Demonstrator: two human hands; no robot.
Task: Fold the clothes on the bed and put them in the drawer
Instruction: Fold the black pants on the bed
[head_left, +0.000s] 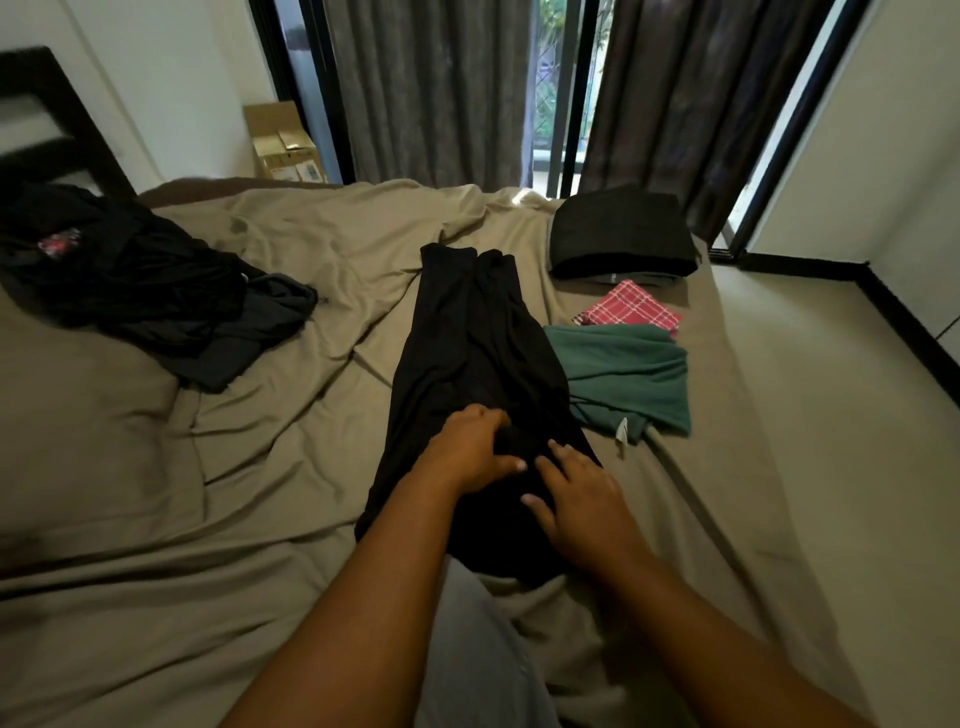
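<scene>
Bedsheet (260, 493) before curtains (431, 88) bears black garment (467, 338); left hand (467, 449) grips it, right hand (582, 499) presses flat.

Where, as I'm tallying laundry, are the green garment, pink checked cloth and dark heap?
green garment (626, 371): head view, its middle.
pink checked cloth (631, 307): head view, its centre.
dark heap (130, 280): head view, its middle.

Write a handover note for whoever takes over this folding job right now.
Left hand grips a bunch of the long black garment; right hand rests on it, fingers spread.
Done: black stack, pink checked cloth and green garment lie folded on the right of the bed.
Left: fold this garment, then the dark pile on the bed's left; the drawer is out of view.
</scene>
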